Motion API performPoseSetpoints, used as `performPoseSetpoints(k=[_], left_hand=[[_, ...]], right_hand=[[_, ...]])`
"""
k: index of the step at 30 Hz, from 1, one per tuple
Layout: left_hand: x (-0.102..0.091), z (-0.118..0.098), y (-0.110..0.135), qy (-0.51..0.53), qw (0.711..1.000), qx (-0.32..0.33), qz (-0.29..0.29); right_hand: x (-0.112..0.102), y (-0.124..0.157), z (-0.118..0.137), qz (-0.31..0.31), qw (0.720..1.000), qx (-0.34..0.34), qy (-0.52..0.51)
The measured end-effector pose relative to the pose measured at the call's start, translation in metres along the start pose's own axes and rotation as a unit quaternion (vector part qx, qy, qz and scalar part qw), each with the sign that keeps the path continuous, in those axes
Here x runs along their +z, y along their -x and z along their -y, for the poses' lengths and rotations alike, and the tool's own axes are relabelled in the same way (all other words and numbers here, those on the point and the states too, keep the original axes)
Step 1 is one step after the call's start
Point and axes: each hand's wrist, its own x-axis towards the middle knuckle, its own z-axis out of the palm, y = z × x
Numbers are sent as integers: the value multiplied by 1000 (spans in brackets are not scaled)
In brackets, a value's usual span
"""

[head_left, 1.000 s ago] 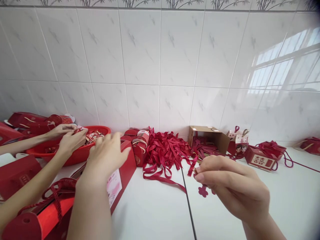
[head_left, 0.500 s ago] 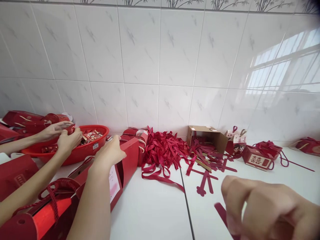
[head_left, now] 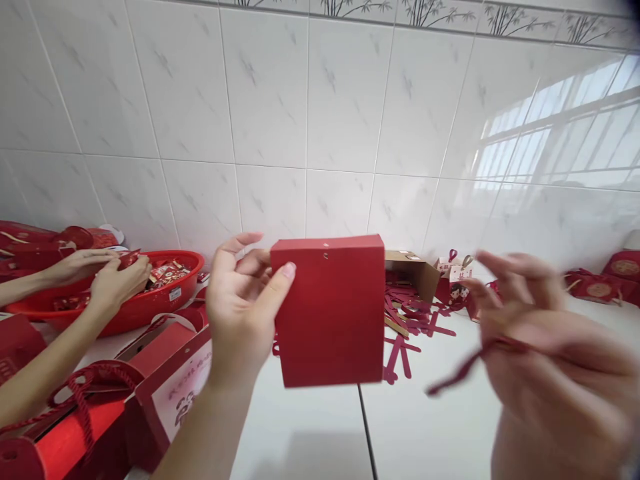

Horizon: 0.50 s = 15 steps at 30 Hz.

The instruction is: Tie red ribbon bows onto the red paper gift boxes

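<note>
A plain red gift box (head_left: 331, 320) stands upright in the air in front of me, gripped along its left side by my left hand (head_left: 243, 303), thumb on the near face. Two tiny holes show at its top edge. Off to the right, my right hand (head_left: 545, 327) is blurred by motion, its upper fingers raised. A dark red strip (head_left: 457, 373) sticks out from it, pinched near the thumb. Behind the box lie loose dark red strips (head_left: 400, 357) on the white table (head_left: 300, 433).
At left, a co-worker's hands (head_left: 117, 273) hold a small red packet over a red basin (head_left: 165, 307) of wrapped sweets. Red gift boxes (head_left: 170, 393) with rope handles stand nearer. A cardboard box (head_left: 425, 277) spills strips; small decorated boxes (head_left: 453, 280) sit beside it.
My left hand has brought the red gift box from the left to the middle and turned it upright. The right hand has risen from the table with the dark red strip.
</note>
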Motion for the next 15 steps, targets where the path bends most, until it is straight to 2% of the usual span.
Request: performPoseSetpoints(k=[1,4,6,10,13,15], left_hand=[[6,0,7,-1,1000,4,1],[19,0,25,-14,999,37,36],[23,1,33,-9,996,59,60],[21,2,36,-21,994,49,100],[18,3,33,-52,986,62,145],[18,3,32,-81,983,86,141]], right_hand=[[11,-2,1,-25,999,18,-22],[42,-3,-5,25,994,58,-84],[55,-1,-12,37,992,64,-104],[62,3,-18,9,994,47,-94],[61,4,-15,19,998,15,-61],[62,2,-13,21,999,5,-49]])
